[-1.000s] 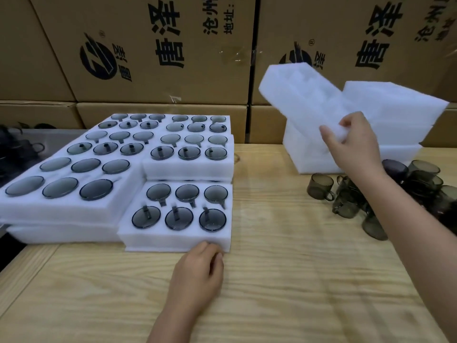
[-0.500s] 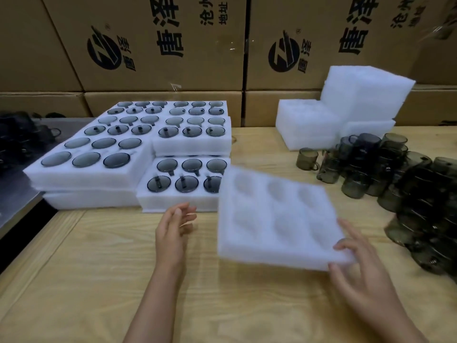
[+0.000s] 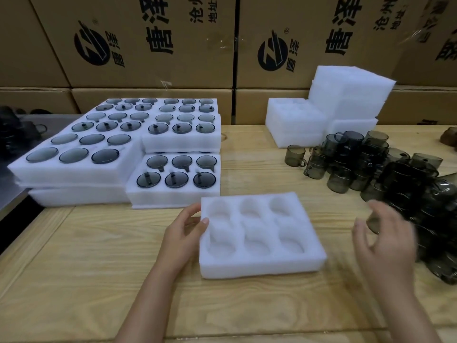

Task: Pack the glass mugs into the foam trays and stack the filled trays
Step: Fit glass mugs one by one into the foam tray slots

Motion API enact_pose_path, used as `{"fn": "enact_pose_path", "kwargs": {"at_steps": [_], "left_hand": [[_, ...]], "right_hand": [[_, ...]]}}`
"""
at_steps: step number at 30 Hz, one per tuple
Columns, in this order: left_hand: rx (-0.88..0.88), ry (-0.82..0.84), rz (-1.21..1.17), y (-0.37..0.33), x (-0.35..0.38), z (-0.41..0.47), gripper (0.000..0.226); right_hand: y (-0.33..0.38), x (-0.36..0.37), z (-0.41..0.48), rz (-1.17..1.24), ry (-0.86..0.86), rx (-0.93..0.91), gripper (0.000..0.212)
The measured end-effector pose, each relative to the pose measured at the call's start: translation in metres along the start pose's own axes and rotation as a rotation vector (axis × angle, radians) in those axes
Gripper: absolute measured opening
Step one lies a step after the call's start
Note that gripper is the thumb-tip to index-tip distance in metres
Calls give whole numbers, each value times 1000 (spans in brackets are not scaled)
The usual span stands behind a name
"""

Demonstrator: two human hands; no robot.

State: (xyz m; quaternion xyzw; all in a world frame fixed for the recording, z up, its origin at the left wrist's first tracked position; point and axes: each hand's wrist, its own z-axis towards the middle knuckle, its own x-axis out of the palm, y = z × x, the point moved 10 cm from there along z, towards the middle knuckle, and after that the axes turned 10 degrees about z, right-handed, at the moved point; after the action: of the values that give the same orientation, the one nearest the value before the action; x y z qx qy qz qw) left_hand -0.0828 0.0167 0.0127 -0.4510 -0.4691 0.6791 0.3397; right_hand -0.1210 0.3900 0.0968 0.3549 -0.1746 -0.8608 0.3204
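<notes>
Head view: A packing bench mid-job, with printed cartons point(image 3: 148, 45) stacked behind it.
Tray: An empty foam tray point(image 3: 259, 267) lies flat on the table point(image 3: 99, 256) in front of the person. Its far left corner is near the front one of the filled trays point(image 3: 173, 196), and every pocket is bare.
Left hand: The left hand point(image 3: 183, 233) pinches the tray's left edge near the far corner, thumb on top and fingers curled behind the rim.
Right hand: The right hand point(image 3: 388, 241) hovers to the right of the tray, apart from it and beside the mugs point(image 3: 371, 169). Its fingers are spread and loosely bent; it is blurred and seems to hold nothing.
Done: Much of the packing looks finished. The filled trays at left sit at least two deep in places.
Left to do: This tray has no mug in it yet, the heap at right looks large, and spare foam point(image 3: 346, 100) waits at back right. The job seems well begun but far from over.
Count, trays: One empty tray is in hand. Six filled trays show their tops; how many lie beneath them is unclear. The spare foam pieces cannot be counted.
Count, pockets: Six in the empty tray, in two rows of three.
Count, mugs: Six in each visible filled tray, thirty-six in sight. The loose mugs overlap too much to count, and a lone mug point(image 3: 295, 155) stands apart at the heap's left.
</notes>
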Motion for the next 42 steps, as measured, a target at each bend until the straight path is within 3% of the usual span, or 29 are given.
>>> {"fn": "enact_pose_path", "kwargs": {"at_steps": [2, 5, 11, 16, 22, 26, 31, 36, 42], "left_hand": [[-5, -4, 1, 2, 0, 1, 36], [-18, -6, 6, 5, -1, 1, 39], [-25, 3, 19, 7, 0, 1, 39], [-23, 4, 22, 7, -1, 2, 39], [-23, 10, 20, 8, 0, 2, 36], [-20, 23, 2, 7, 2, 1, 34], [-19, 19, 3, 7, 1, 2, 37], [-11, 22, 4, 6, 1, 1, 37], [19, -57, 7, 0, -6, 0, 33]], "right_hand": [[-16, -19, 22, -274, -104, 59, 45], [-47, -22, 44, -472, -40, 202, 42], [-85, -8, 54, -648, 140, 360, 36], [-96, -2, 52, -705, 218, 387, 24], [-92, 7, 50, -683, 291, 375, 34], [-86, 19, 44, -645, 396, 376, 26], [-78, 21, 42, -566, 385, 382, 23], [-54, 17, 46, -325, 287, 338, 19], [32, 40, 49, 13, 280, 112, 11]]}}
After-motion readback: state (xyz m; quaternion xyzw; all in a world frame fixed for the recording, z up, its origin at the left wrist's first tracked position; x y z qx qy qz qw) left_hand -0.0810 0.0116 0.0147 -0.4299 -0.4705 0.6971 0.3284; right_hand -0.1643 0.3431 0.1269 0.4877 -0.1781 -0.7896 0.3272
